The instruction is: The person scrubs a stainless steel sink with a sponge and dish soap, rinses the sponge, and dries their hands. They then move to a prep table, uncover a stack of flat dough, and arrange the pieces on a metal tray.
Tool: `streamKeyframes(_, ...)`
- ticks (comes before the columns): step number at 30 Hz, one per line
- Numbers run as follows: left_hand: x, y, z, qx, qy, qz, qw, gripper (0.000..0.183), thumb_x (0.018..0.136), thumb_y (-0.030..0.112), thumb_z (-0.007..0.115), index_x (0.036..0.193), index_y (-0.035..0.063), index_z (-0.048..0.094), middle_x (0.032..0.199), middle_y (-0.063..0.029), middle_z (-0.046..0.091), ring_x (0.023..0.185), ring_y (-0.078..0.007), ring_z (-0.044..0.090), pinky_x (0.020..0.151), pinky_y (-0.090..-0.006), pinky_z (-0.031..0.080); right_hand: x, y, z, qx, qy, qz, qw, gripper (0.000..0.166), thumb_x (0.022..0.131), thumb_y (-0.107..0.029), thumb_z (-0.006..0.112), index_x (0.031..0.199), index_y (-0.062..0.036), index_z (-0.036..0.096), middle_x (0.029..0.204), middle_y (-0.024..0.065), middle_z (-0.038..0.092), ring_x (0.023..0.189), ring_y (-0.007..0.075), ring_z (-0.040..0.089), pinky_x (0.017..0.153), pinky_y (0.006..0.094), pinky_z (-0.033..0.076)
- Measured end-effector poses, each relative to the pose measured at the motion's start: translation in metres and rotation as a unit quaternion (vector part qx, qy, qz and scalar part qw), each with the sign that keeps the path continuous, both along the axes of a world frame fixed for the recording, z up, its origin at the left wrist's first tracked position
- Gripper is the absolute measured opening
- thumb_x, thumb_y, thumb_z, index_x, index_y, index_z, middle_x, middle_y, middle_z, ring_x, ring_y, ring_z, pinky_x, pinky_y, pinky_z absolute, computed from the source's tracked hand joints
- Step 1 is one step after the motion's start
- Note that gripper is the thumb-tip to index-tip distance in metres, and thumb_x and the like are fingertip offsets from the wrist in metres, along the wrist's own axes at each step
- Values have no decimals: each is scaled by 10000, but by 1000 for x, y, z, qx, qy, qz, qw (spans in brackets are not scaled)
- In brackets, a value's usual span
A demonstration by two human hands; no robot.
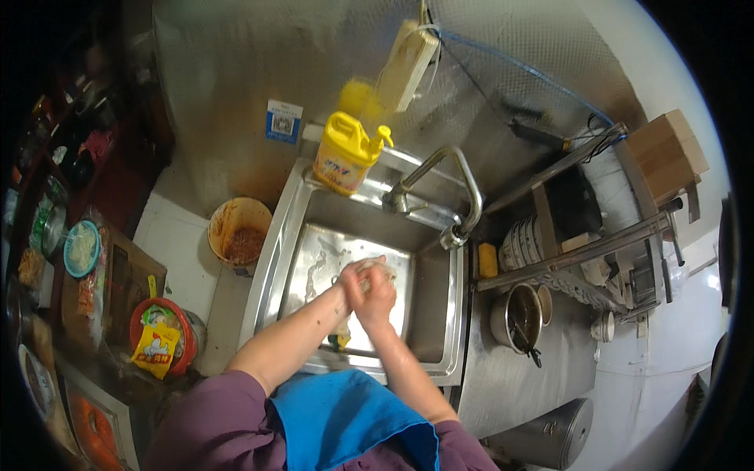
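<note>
Over the basin of a stainless steel sink (433, 306), my left hand (353, 279) and my right hand (377, 297) press together. Squeezed between them is a pale, wet thing that looks like a cloth (387, 271), mostly hidden by the fingers. Below my wrists, near the basin's front wall, lies a small yellow and dark green thing (340, 340), partly covered by my left forearm. The faucet (465, 182) arches over the sink's back right, its spout to the right of my hands. At the back left rim stands a yellow pump bottle of detergent (347, 154).
Left of the sink are a stained bucket (240, 226) and a red bin (141, 321) holding packaging. To the right, a steel counter (530, 382) carries a pot (511, 321) with utensils, beside a rack (571, 250) with stacked bowls (521, 244) and a yellow sponge (487, 260).
</note>
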State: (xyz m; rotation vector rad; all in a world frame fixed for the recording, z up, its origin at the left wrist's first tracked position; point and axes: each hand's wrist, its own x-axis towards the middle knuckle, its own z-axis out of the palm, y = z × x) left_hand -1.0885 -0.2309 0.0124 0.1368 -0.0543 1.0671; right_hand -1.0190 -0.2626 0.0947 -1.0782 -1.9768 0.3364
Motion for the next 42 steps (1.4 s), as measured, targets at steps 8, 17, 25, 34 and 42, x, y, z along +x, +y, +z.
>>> streamKeyframes(8,-6,11,20,-216,366,199,883,133,835,161,533,755,54,525,707,-55,543,612,-123,516,553,-273,449,-3,28,-21,-22,97,-16,995,201,734,-125,618,677,-34,448,703,131,470,675,262,478,622,344,391)
streamKeyframes(17,1,-18,-29,-158,493,125,847,147,731,40,666,829,35,556,764,-64,581,671,-112,561,563,-231,464,78,74,-177,-420,118,-165,885,235,713,-68,664,854,9,492,575,81,537,490,145,489,467,291,411)
streamKeyframes(25,-45,-53,-160,-26,914,90,395,490,672,92,649,1130,33,484,1122,-207,487,1072,-335,453,905,-354,381,83,26,-297,-689,13,-99,718,325,720,-67,640,1022,-87,520,710,111,612,572,188,585,492,291,469)
streamKeyframes(34,-9,-27,-146,-545,483,-123,674,704,773,454,570,1325,117,291,1117,-66,532,1034,-240,503,826,-342,430,44,26,-265,-628,-12,-27,778,410,817,-405,516,777,-4,595,752,229,592,737,347,584,640,387,454)
streamKeyframes(42,-5,-23,-169,-334,165,87,924,165,812,163,574,928,50,544,879,-38,563,719,-119,529,595,-231,444,-6,7,-154,-419,-73,-54,903,383,782,-401,567,682,-31,558,650,196,580,630,367,569,582,409,446)
